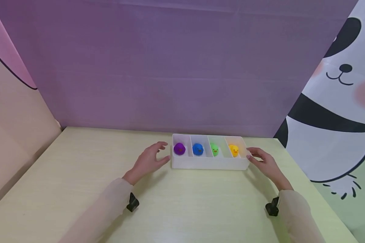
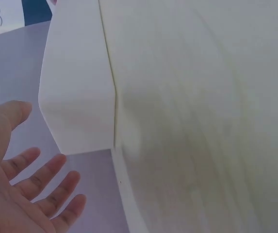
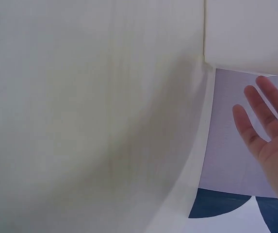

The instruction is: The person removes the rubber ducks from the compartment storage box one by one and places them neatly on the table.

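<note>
A white divided box (image 1: 210, 164) lies lengthwise toward the back of the table, with several compartments in a row. From left to right they hold a purple toy ball-like figure (image 1: 179, 149), a blue toy chick (image 1: 198, 149), a green toy duck (image 1: 214, 149) and a yellow toy duck (image 1: 234, 150). My left hand (image 1: 146, 161) is beside the box's left end, thumb and fingers spread, with a small gap showing in the left wrist view. At the opposite end, my right hand (image 1: 267, 166) has its fingertips right at the box's corner, its fingers fairly straight in the right wrist view.
The pale wooden table (image 1: 200, 209) ends just behind the box, where a purple cloth backdrop (image 1: 170, 67) hangs. A panda-print panel (image 1: 331, 135) borders the right side, and a beige and pink panel (image 1: 15, 128) the left. Each wrist wears a small black camera (image 1: 132, 202).
</note>
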### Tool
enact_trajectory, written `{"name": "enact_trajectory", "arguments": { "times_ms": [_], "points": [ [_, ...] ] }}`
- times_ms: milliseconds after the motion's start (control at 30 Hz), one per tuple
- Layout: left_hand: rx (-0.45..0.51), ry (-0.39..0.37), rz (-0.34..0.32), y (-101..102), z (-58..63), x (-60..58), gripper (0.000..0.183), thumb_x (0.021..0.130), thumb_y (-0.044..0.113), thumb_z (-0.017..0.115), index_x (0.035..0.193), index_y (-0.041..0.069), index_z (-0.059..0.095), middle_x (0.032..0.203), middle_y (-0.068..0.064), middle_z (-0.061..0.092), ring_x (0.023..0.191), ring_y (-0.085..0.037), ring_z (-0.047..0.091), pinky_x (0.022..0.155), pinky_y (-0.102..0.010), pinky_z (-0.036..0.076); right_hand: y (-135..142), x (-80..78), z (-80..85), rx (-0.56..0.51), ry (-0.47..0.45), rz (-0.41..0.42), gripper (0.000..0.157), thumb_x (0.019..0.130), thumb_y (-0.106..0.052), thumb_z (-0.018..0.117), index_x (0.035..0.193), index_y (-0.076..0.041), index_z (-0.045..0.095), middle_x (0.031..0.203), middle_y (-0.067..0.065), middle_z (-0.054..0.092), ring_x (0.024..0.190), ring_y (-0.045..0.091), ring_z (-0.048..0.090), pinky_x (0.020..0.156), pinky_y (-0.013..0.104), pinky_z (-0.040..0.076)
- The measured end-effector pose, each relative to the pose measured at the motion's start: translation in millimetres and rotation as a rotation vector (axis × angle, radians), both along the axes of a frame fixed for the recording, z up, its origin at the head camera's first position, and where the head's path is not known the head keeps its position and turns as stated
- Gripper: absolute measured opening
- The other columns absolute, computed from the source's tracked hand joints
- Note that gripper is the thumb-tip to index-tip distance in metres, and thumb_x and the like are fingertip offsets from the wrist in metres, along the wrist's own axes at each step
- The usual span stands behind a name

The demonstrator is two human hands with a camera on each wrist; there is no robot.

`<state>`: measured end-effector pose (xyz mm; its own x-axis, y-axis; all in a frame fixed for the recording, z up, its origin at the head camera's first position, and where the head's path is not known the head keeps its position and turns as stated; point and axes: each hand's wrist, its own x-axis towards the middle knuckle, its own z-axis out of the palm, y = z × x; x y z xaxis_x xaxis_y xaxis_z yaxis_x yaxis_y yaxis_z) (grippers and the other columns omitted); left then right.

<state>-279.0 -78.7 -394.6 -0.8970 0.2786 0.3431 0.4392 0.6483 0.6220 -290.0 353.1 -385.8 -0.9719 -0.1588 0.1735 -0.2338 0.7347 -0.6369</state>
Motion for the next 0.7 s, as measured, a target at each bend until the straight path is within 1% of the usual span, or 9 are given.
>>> {"name": "enact_trajectory", "arguments": {
  "times_ms": [167, 400, 533, 700],
  "points": [
    [0.022, -0.044, 0.008, 12.0, -1.2, -5.4, 0.049, 0.084, 0.033, 0.064, 0.126, 0.011, 0.049, 0.117, -0.012, 0.061, 0.104, -0.032, 0.058, 0.084, -0.044, 0.049, -0.3, -0.1, 1.0, -0.008, -0.02, 0.011, 0.047, 0.095, -0.031, 0.047, 0.13, -0.001, 0.044, 0.132, 0.025, 0.045, 0.116, 0.041, 0.045, 0.094, 0.057, 0.04],
    [0.082, -0.105, 0.004, 25.3, -1.5, -12.5, 0.048, 0.084, 0.034, 0.063, 0.126, 0.013, 0.05, 0.118, -0.012, 0.06, 0.104, -0.032, 0.057, 0.086, -0.043, 0.048, 1.3, -0.7, 2.9, 0.009, -0.061, 0.012, 0.05, 0.094, -0.035, 0.047, 0.131, -0.002, 0.042, 0.132, 0.025, 0.044, 0.118, 0.042, 0.042, 0.095, 0.058, 0.04],
    [0.096, -0.138, 0.011, 29.1, -2.5, -14.0, 0.048, 0.085, 0.034, 0.063, 0.126, 0.014, 0.05, 0.119, -0.012, 0.059, 0.105, -0.031, 0.056, 0.087, -0.043, 0.048, 0.7, -1.5, 4.1, 0.002, -0.081, 0.008, 0.052, 0.094, -0.036, 0.048, 0.132, -0.002, 0.041, 0.133, 0.024, 0.043, 0.119, 0.042, 0.041, 0.096, 0.058, 0.039],
    [0.12, -0.157, 0.005, 31.1, -4.2, -13.6, 0.047, 0.085, 0.034, 0.062, 0.125, 0.013, 0.051, 0.118, -0.013, 0.06, 0.104, -0.031, 0.057, 0.087, -0.043, 0.048, 0.4, -1.8, 3.8, -0.013, -0.102, 0.002, 0.054, 0.093, -0.038, 0.048, 0.133, -0.003, 0.04, 0.133, 0.025, 0.042, 0.12, 0.042, 0.041, 0.097, 0.057, 0.038]
  ]
}}
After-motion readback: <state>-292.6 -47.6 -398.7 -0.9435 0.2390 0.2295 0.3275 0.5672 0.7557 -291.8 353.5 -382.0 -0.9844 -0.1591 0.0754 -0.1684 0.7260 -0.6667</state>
